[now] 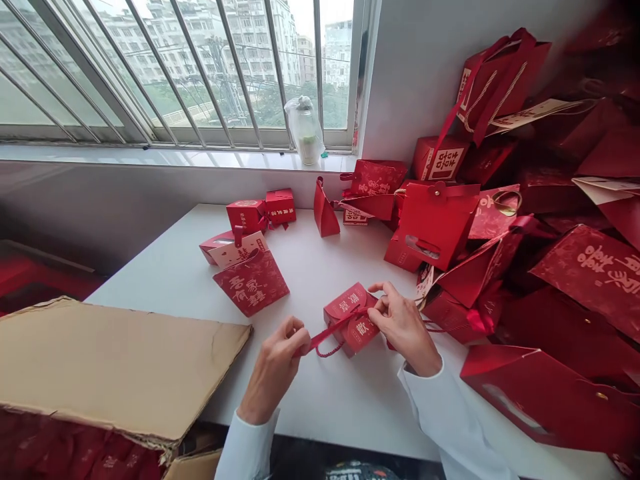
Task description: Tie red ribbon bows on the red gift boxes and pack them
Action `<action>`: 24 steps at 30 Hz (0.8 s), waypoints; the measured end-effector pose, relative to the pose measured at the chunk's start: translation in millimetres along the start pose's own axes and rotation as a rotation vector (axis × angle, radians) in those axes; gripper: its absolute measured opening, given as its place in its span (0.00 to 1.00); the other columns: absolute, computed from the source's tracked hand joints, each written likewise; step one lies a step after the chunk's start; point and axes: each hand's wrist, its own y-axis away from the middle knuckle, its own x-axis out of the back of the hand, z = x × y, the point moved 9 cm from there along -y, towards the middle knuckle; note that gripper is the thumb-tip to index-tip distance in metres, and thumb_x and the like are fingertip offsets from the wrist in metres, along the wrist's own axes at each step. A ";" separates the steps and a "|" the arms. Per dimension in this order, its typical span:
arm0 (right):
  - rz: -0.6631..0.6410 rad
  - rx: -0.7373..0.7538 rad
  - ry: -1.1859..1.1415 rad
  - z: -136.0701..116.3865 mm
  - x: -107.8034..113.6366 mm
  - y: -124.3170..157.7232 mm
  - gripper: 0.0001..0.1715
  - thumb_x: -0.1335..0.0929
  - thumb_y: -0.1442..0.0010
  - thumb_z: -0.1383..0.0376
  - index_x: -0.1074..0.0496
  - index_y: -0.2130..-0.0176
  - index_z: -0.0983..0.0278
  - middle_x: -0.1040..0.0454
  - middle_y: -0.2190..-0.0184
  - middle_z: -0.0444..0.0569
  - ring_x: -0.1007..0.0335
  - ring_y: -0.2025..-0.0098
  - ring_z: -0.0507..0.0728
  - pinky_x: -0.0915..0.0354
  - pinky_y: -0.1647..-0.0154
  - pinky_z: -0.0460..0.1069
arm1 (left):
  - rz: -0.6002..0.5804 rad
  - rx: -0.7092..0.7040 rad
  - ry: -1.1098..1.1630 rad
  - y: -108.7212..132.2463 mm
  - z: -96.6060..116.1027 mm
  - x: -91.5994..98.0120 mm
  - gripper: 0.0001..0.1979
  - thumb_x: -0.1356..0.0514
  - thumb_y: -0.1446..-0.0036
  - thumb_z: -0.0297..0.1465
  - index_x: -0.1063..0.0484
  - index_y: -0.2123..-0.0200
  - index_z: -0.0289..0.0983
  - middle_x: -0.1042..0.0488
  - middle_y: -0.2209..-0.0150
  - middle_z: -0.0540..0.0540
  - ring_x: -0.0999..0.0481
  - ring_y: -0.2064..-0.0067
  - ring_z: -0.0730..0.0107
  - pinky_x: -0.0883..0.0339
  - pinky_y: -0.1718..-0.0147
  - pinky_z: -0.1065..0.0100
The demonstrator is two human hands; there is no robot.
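Red paper gift box [351, 320] on white bench [320, 280], near the front, between both hands. Left hand [274, 370] pinches red cord [333, 331] running from the box, fingers closed on it. Right hand [405, 327] grips the box's right end, fingers curled over its top. Red gift bags [550, 280] heaped just right; small red boxes [261, 210] farther up the bench; cardboard sheet [115, 367] lying at near left.

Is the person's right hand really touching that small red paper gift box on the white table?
Touching: the head view shows the person's right hand pressed against the right end of the small red paper gift box, with no gap showing.
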 end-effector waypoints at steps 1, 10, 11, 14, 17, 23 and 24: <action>0.008 0.003 0.010 -0.4 0.2 0.5 0.16 0.38 0.50 0.68 0.36 0.59 0.58 0.31 0.80 0.35 0.37 0.78 0.52 0.45 0.73 0.46 | -0.076 0.036 -0.051 5.7 -6.0 -6.4 0.15 0.57 0.50 0.14 0.39 0.77 0.37 0.37 0.70 0.49 0.38 0.72 0.76 0.42 0.73 0.75; 0.013 0.047 0.015 -5.2 2.7 5.1 0.15 0.39 0.48 0.67 0.36 0.58 0.58 0.32 0.80 0.36 0.37 0.77 0.53 0.45 0.72 0.46 | -0.143 0.302 -0.082 30.8 -27.4 17.1 0.08 0.47 0.41 0.36 0.31 0.64 0.40 0.29 0.61 0.45 0.28 0.60 0.61 0.34 0.61 0.62; 0.015 0.053 0.014 -5.6 3.2 5.2 0.15 0.39 0.48 0.67 0.36 0.58 0.58 0.32 0.80 0.36 0.36 0.77 0.53 0.45 0.72 0.46 | -0.069 0.303 -0.034 21.3 -19.4 21.6 0.11 0.49 0.39 0.38 0.31 0.64 0.40 0.29 0.61 0.45 0.27 0.61 0.63 0.35 0.61 0.62; 0.009 0.061 0.020 -6.6 2.8 5.3 0.15 0.39 0.47 0.66 0.36 0.57 0.58 0.31 0.79 0.37 0.35 0.76 0.53 0.44 0.71 0.46 | 0.009 0.295 0.128 -5.4 4.3 10.6 0.13 0.51 0.37 0.40 0.33 0.65 0.40 0.27 0.64 0.47 0.27 0.63 0.65 0.35 0.61 0.64; 0.004 0.061 0.023 -7.4 1.2 5.9 0.15 0.39 0.46 0.66 0.35 0.57 0.59 0.30 0.78 0.38 0.35 0.76 0.53 0.44 0.72 0.46 | -0.024 0.302 0.321 -18.5 17.0 -17.6 0.12 0.50 0.38 0.41 0.34 0.66 0.39 0.27 0.65 0.48 0.27 0.64 0.67 0.35 0.62 0.66; 0.010 0.094 0.010 -10.4 0.8 6.8 0.16 0.39 0.46 0.67 0.35 0.56 0.60 0.28 0.77 0.39 0.34 0.76 0.53 0.44 0.72 0.46 | -0.033 0.378 0.395 -19.6 10.4 -32.3 0.14 0.52 0.37 0.41 0.36 0.68 0.38 0.28 0.72 0.51 0.34 0.76 0.74 0.41 0.75 0.72; -0.001 0.093 0.000 -10.5 0.5 6.6 0.16 0.39 0.46 0.67 0.35 0.56 0.60 0.29 0.78 0.39 0.34 0.76 0.53 0.44 0.72 0.46 | -0.041 0.361 0.351 -21.7 10.9 -29.4 0.15 0.52 0.37 0.41 0.36 0.69 0.38 0.29 0.73 0.51 0.35 0.76 0.74 0.43 0.75 0.72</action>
